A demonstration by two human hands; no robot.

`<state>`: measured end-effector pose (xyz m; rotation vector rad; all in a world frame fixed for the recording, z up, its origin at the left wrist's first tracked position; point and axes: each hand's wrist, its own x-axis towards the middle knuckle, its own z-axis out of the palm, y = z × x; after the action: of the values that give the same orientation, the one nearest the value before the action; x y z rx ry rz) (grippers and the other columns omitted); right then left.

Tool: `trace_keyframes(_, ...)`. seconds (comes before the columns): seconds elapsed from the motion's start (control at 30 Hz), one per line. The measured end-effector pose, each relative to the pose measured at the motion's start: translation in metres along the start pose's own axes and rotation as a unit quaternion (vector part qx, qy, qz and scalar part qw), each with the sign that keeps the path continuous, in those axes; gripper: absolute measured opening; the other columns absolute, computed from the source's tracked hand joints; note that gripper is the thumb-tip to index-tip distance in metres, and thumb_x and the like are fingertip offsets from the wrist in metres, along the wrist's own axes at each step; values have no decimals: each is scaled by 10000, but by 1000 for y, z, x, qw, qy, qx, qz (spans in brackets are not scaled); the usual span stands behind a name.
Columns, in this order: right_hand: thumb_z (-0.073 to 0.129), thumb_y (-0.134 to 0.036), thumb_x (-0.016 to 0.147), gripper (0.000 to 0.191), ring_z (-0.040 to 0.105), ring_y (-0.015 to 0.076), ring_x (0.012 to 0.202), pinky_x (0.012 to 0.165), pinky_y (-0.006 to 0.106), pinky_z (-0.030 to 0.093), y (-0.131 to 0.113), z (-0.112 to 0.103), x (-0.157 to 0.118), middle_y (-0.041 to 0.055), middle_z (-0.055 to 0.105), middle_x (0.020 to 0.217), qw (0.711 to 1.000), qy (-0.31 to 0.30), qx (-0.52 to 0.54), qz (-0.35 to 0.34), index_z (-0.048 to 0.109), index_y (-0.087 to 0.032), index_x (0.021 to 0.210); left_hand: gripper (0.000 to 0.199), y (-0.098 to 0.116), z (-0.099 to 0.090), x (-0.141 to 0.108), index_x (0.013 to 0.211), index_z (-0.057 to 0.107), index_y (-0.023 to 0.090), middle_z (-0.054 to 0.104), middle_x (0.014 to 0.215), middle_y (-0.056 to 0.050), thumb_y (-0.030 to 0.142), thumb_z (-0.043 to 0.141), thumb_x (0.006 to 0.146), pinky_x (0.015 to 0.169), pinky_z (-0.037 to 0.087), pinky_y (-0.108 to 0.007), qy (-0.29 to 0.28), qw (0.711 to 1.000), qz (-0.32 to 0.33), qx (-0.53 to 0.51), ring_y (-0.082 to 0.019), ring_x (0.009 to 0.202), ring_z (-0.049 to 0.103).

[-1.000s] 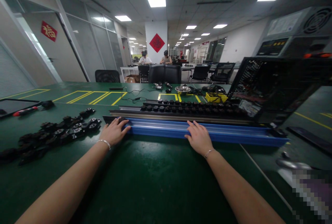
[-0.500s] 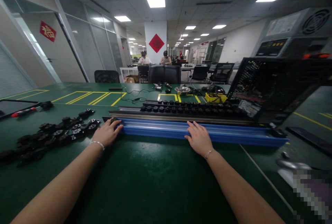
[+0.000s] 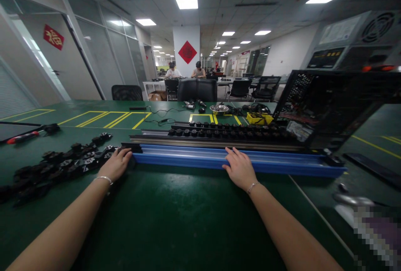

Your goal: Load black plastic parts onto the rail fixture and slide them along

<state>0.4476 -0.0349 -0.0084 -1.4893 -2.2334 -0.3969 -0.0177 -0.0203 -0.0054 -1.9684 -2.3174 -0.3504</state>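
Observation:
A long blue channel-shaped rail [image 3: 188, 160] lies across the green table in front of me, with a dark block [image 3: 136, 148] at its left end. My right hand [image 3: 240, 168] rests on the rail's near edge right of its middle, fingers stretched and apart, holding nothing. Beside the left end, my left hand [image 3: 115, 166] has its fingers extended near the dark block. Its fingertips are partly blurred, and contact there is unclear. Just left of that hand, a cluster of small black parts with light markings [image 3: 65, 163] spreads over the table.
Behind the blue rail lie dark rails [image 3: 194, 142] and rows of round black parts [image 3: 216, 132]. An open computer case [image 3: 307, 103] stands at the right. Farther back are a metal bowl [image 3: 219, 109] and a yellow item [image 3: 259, 118]. Two people sit at a distant table.
My left hand has slid left off the rail's end, leaving the dark end block more visible. My right hand stays in place on the rail. The view has shifted slightly.

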Motion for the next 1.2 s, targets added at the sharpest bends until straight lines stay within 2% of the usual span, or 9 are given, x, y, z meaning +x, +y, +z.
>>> trace_keyframes(0.1, 549, -271, 766, 136, 363, 275, 1234, 940, 431, 318, 0, 0, 0, 66, 476, 1311, 1000, 0, -6, 0, 581, -198, 877, 593, -15, 1, -3, 1290, 384, 248, 402, 1364, -73, 516, 83, 855, 963, 364, -406, -63, 998, -26, -10, -229, 1222, 406)
trace_keyframes(0.23, 549, -279, 767, 140, 357, 270, 1239, 939, 437, 318, 0, 1, 0, 66, 473, 1314, 1000, 1, -3, 2, 577, -202, 881, 566, -25, 1, -7, 1282, 377, 310, 365, 1396, -39, 520, 68, 857, 985, 270, -551, -92, 995, -35, 35, -250, 1287, 302)
trace_keyframes(0.4, 540, -275, 774, 130, 354, 274, 1242, 945, 434, 312, -1, -2, 0, 63, 472, 1316, 1000, -3, -1, 5, 569, -200, 876, 575, -41, 2, -2, 1293, 353, 351, 341, 1415, -7, 559, 56, 847, 981, 245, -576, -83, 994, -46, 54, -258, 1302, 262)
trace_keyframes(0.53, 545, -278, 774, 133, 349, 267, 1246, 948, 427, 310, -2, -4, 0, 66, 475, 1312, 1000, -6, 1, 8, 569, -199, 878, 589, -50, 1, 0, 1293, 372, 374, 300, 1441, -4, 593, 82, 829, 980, 151, -626, -65, 989, -93, 96, -342, 1338, 105)
trace_keyframes(0.67, 539, -284, 777, 138, 349, 266, 1244, 948, 430, 307, -3, -4, 0, 62, 482, 1305, 1000, -3, 5, 12, 573, -199, 880, 563, -51, 2, -2, 1243, 434, 400, 296, 1444, 7, 630, 165, 806, 955, 165, -646, -32, 989, -114, 94, -378, 1333, 79)
trace_keyframes(0.83, 537, -288, 775, 155, 352, 262, 1241, 955, 426, 302, -4, -4, -1, 58, 478, 1311, 1000, -6, 8, 16, 575, -197, 894, 552, -45, 6, -6, 1189, 496, 359, 177, 1485, 5, 630, 241, 782, 979, 137, -638, 10, 989, -135, 56, -381, 1336, 42)
trace_keyframes(1.0, 519, -297, 776, 185, 347, 261, 1243, 958, 430, 297, -3, -4, -1, 61, 477, 1310, 1000, 0, 12, 16, 581, -205, 923, 422, -9, 2, -11, 1160, 506, 185, 151, 1484, -89, 349, 336, 811, 1017, 162, -592, 88, 988, -120, 31, -344, 1346, 42)
trace_keyframes(1.1, 502, -336, 785, 238, 341, 264, 1244, 958, 431, 295, -5, -4, -2, 63, 471, 1314, 1000, -1, 11, 17, 583, -209, 970, 400, 37, -1, -14, 1144, 495, 132, 224, 1454, -133, 287, 317, 822, 1029, 203, -559, 177, 983, -42, 14, -327, 1346, 95)
trace_keyframes(1.2, 441, -389, 820, 301, 360, 261, 1228, 957, 428, 296, -9, -4, -1, 63, 493, 1292, 1000, 6, 17, 24, 576, -209, 1021, 431, 96, -1, -21, 1174, 471, 106, 366, 1383, -146, 330, 329, 834, 1048, 253, -461, 186, 979, 84, -24, -276, 1335, 191)
